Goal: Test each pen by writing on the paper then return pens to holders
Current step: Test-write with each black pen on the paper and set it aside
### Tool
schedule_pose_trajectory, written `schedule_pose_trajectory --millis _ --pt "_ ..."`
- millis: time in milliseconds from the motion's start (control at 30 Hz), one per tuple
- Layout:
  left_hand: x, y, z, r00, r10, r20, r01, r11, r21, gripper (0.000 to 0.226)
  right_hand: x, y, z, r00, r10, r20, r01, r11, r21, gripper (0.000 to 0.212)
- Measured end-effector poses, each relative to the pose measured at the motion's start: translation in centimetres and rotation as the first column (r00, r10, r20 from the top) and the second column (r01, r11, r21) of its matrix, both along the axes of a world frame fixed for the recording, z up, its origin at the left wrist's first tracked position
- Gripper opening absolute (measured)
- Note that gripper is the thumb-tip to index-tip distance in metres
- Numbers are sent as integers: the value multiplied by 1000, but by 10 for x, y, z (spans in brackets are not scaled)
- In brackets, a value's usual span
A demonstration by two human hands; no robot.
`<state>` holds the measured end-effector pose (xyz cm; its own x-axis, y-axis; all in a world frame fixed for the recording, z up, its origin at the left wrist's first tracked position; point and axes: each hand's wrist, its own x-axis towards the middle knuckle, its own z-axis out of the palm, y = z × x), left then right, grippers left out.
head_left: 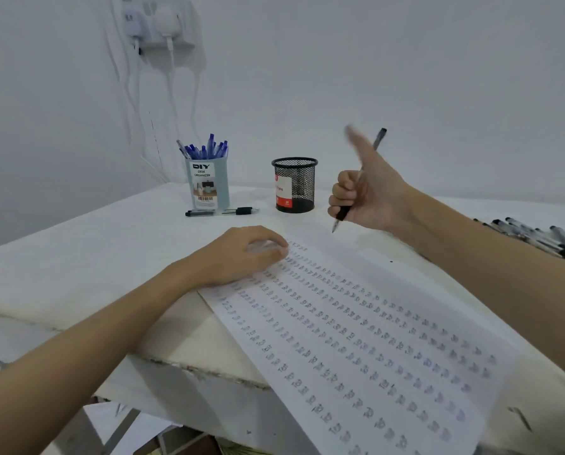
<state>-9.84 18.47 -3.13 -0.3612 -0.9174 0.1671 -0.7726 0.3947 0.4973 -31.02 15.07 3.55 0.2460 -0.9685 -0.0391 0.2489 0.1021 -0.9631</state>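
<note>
Our left hand rests flat on the paper, fingers relaxed. Our right hand grips 1 black pen, tip just above the sheet, thumb raised. We judge testing is underway; next, lower the tip to write. Beyond stand 2 holders.

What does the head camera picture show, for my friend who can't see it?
A person's right hand grips a black pen above a paper covered in rows of scribbles, while the left hand rests on its top corner. Behind stand a blue holder full of blue pens and a black mesh cup.
</note>
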Motion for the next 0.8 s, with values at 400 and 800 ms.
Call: schedule_pose_trajectory --millis 400,800 --pt "-10 -40 -12 998 -19 67 26 995 -97 60 24 -30 -48 867 -157 -474 47 971 -236 51" --pt "-11 -39 -13 997 -13 79 20 996 -92 67 38 -39 -72 742 -463 -485 66 771 -634 44"
